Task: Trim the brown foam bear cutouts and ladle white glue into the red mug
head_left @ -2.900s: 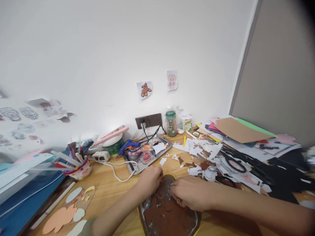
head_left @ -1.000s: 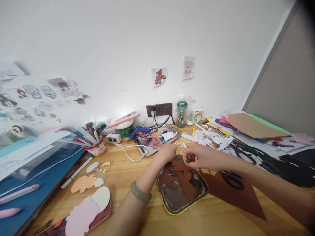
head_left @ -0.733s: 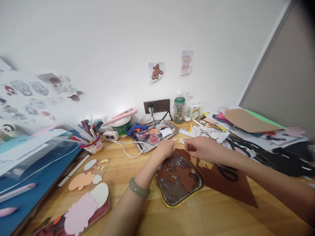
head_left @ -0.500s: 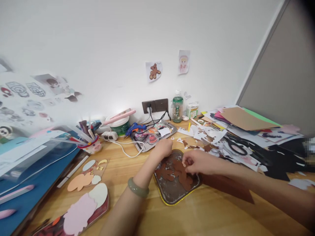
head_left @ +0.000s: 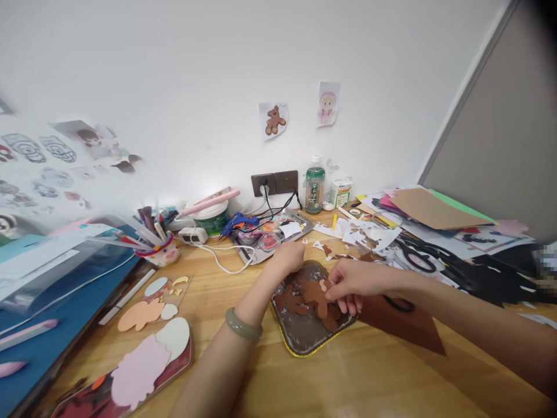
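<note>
A dark tray (head_left: 300,343) with a yellow edge lies on the table, holding brown bear-shaped paper cutouts (head_left: 319,299). My right hand (head_left: 350,283) is over the tray's right side, its thumb and forefinger pinched on a small tan paper piece (head_left: 322,285) at the bear's upper part. Curled at the tray's far left rim is my left hand (head_left: 290,257), with a bracelet on that forearm; its fingertips are turned away and what they hold, if anything, is hidden. A brown paper sheet (head_left: 404,325) lies beneath my right forearm, with a scissor handle (head_left: 399,303) partly showing on it.
Paper scraps (head_left: 369,235) and black scissors (head_left: 415,258) lie to the right. Behind the tray are a blue glue gun (head_left: 238,223), a cluttered metal tray (head_left: 248,253) and a green bottle (head_left: 315,188). Pastel cutouts (head_left: 141,368) and a brush cup (head_left: 159,253) occupy the left.
My right hand has turned slightly and its lower fingers have spread, uncovering the tan piece on the bear cutout. My left hand stays at the rim. The view has shifted slightly.
</note>
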`<state>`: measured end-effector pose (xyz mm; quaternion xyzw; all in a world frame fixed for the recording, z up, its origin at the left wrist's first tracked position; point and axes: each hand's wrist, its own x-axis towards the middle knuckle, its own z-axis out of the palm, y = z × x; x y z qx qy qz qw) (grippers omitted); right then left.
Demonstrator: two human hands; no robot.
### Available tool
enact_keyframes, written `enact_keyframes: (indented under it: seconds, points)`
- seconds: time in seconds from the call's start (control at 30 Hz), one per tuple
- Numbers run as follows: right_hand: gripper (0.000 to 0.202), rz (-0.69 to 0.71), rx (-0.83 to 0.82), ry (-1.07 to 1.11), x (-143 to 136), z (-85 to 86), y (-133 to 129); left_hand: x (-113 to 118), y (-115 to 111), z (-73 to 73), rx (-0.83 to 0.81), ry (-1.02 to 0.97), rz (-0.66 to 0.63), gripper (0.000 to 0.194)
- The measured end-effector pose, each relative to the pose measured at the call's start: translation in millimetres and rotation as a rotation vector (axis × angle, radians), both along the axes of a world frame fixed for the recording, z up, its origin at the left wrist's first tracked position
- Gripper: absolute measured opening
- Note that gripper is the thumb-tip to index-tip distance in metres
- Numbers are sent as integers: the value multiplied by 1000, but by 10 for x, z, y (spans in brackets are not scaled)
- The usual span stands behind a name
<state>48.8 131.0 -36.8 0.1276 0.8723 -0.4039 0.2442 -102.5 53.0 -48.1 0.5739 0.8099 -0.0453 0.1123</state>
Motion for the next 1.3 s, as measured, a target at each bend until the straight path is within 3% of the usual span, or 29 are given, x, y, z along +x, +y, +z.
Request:
enact_keyframes:
  seconds: [0.07,0.2,0.27,0.53,0.63,0.77,0.87,1.03,1.2,1.3]
  points:
    - [28,14,55,-17,13,10,-1,0,-1,-4,2,3,0,27]
    - [30,67,552,234,-4,83,12,-6,1,-24,16,6,-13,26]
    - [21,100,653,308,-29,101,12,-12,3,-35,21,6,-18,26]
    - [31,185,597,212,-90,-41,-102,0,5,-41,33,-5,-6,26]
    - [21,181,534,174,-118,-60,-97,2,18,-70,44,-31,17,25]
    - [13,124,377,229,-105,-71,-20,-66,27,-72,116,-127,37,21]
    - [18,35,194,296,-59,-78,58,-128,-18,48,256,-230,58,23]
    - [24,-143,-44,407,-36,-115,99,-33,-253,241,405,-514,86,55]
    - [24,-299,-131,471,-85,-243,-1,193,-520,59,415,-1165,267,43]
    - [27,-329,-187,450,-90,-349,-36,237,-602,-62,393,-1325,352,35]
